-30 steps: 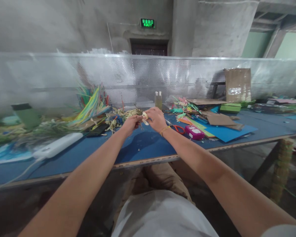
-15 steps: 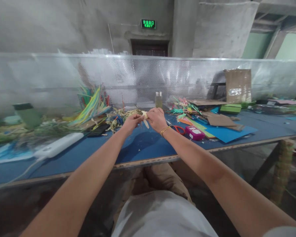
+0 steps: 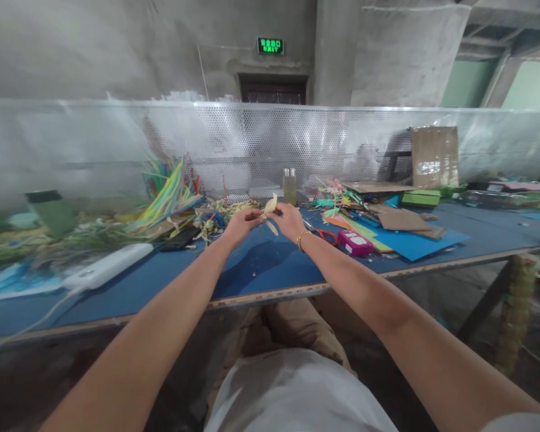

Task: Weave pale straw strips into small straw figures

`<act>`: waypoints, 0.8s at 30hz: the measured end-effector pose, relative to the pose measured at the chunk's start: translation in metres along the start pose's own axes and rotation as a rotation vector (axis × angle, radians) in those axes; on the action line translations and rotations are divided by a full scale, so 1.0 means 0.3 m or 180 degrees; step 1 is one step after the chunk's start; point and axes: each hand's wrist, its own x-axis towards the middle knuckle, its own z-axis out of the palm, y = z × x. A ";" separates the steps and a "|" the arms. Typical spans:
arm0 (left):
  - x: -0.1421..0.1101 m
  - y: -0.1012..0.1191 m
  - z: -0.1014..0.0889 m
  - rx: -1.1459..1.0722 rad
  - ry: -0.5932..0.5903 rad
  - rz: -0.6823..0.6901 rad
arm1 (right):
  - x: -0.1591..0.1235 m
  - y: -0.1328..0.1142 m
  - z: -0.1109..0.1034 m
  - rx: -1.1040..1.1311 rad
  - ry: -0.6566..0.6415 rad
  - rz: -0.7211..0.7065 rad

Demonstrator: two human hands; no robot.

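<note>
A small pale-yellow strip piece [image 3: 270, 206], like folded straw or leaf, is held up between my two hands above the blue tabletop. One end stands up and a loose tail hangs below. My left hand [image 3: 243, 225] pinches it from the left with closed fingers. On the other side, my right hand [image 3: 288, 221], with a gold bracelet at the wrist, is closed on its right part. The fingertips hide the middle of the piece. Behind the hands lies a tangle of pale and blue strips [image 3: 213, 217].
A white power strip [image 3: 112, 264] lies left on the blue table [image 3: 270, 273]. Behind it stand a bundle of coloured strips [image 3: 173, 189] and a green bottle [image 3: 51, 213]. To the right are red-handled scissors [image 3: 327, 237], a purple box [image 3: 355, 243], blue card [image 3: 420, 240] and cardboard [image 3: 400, 219].
The pale strip now shows an end standing up between my hands. My right hand has turned slightly and shifted down, uncovering more of the piece; my left hand stays nearly in place.
</note>
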 end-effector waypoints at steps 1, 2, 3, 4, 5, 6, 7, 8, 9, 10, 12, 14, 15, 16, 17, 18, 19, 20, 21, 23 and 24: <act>0.001 -0.003 0.000 0.0012 -0.0024 0.0000 | 0.000 0.004 0.002 0.0141 -0.0013 0.0057; 0.002 -0.005 0.001 0.0030 -0.0046 -0.0004 | 0.000 0.007 0.005 0.0265 -0.0014 0.0114; 0.003 -0.007 0.001 0.0053 -0.0073 -0.0011 | 0.000 0.010 0.007 0.0367 -0.0002 0.0170; 0.004 -0.009 0.001 0.0075 -0.0106 -0.0020 | 0.000 0.012 0.009 0.0448 0.0015 0.0216; 0.004 -0.010 0.001 0.0085 -0.0127 -0.0023 | 0.001 0.013 0.010 0.0515 0.0029 0.0250; 0.005 -0.011 0.001 0.0092 -0.0145 -0.0023 | 0.001 0.014 0.012 0.0577 0.0042 0.0278; 0.005 -0.011 0.001 0.0102 -0.0159 -0.0018 | 0.002 0.014 0.013 0.0645 0.0055 0.0312; 0.006 -0.011 0.001 0.0119 -0.0163 -0.0006 | 0.003 0.015 0.014 0.0718 0.0069 0.0354; 0.006 -0.011 0.001 0.0145 -0.0164 0.0008 | 0.004 0.016 0.015 0.0791 0.0085 0.0405; 0.006 -0.011 0.000 0.0181 -0.0162 0.0021 | 0.005 0.016 0.017 0.0860 0.0101 0.0463; 0.006 -0.010 -0.001 0.0249 -0.0180 0.0027 | 0.007 0.018 0.021 0.0993 0.0135 0.0583; 0.005 -0.010 -0.002 0.0276 -0.0210 0.0017 | 0.008 0.019 0.026 0.1123 0.0190 0.0745; 0.005 -0.010 -0.002 0.0276 -0.0232 0.0016 | 0.009 0.020 0.029 0.1208 0.0215 0.0859; 0.004 -0.010 -0.003 0.0274 -0.0258 0.0021 | 0.009 0.020 0.032 0.1325 0.0223 0.0981; 0.004 -0.010 -0.004 0.0276 -0.0288 0.0028 | 0.009 0.020 0.034 0.1476 0.0205 0.1097; 0.004 -0.010 -0.005 0.0289 -0.0314 0.0039 | 0.009 0.020 0.036 0.1660 0.0144 0.1174; 0.004 -0.010 -0.006 0.0315 -0.0336 0.0052 | 0.009 0.020 0.037 0.1870 0.0046 0.1207; 0.005 -0.011 -0.007 0.0346 -0.0351 0.0068 | 0.008 0.020 0.038 0.2080 -0.0066 0.1210; 0.006 -0.011 -0.008 0.0378 -0.0362 0.0083 | 0.008 0.019 0.037 0.2262 -0.0174 0.1207; 0.008 -0.012 -0.009 0.0421 -0.0371 0.0108 | 0.007 0.017 0.033 0.2493 -0.0326 0.1268; 0.009 -0.013 -0.010 0.0425 -0.0369 0.0121 | 0.007 0.016 0.030 0.2565 -0.0373 0.1337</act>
